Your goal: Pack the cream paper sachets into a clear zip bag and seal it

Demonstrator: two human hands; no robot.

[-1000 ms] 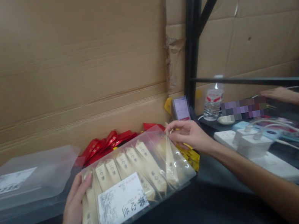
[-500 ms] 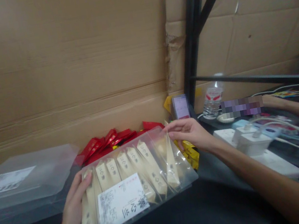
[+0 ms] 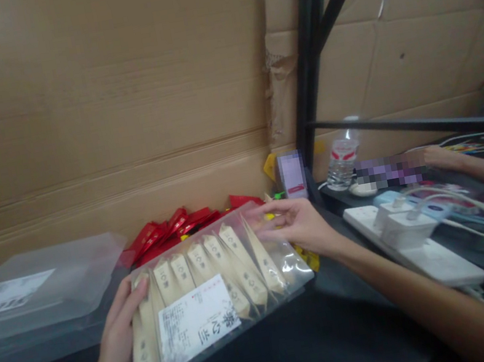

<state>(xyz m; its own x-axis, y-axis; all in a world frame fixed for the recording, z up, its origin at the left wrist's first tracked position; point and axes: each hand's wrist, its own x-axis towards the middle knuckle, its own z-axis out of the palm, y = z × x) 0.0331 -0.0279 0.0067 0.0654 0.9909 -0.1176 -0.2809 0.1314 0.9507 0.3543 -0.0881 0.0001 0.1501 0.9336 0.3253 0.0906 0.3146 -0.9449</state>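
Note:
A clear plastic bag (image 3: 292, 266) is tilted in front of me, with several slim cream paper packets (image 3: 253, 285) side by side inside it. A white printed label (image 3: 196, 323) shows on its front. My left hand (image 3: 124, 323) grips the bag's left end, thumb on the front and the other fingers behind. At the upper right end of the bag is my right hand (image 3: 299, 224), thumb and forefinger apart, fingertips at or just within the film. The rightmost cream packet (image 3: 266, 264) leans against the others, left of those fingertips, which are partly blurred.
Red packets (image 3: 184, 222) lie behind the bag, yellow packets (image 3: 309, 258) beyond my right hand. Left is a frosted plastic box (image 3: 84, 271). Right are a phone (image 3: 292, 175), a water bottle (image 3: 343, 157), a power strip (image 3: 454, 268) with cables, a black frame (image 3: 310, 63) and another person's hand (image 3: 441, 157).
The rightmost packet has moved left and deeper into the bag, against the others. My right hand has let go of its top, and its fingers have spread.

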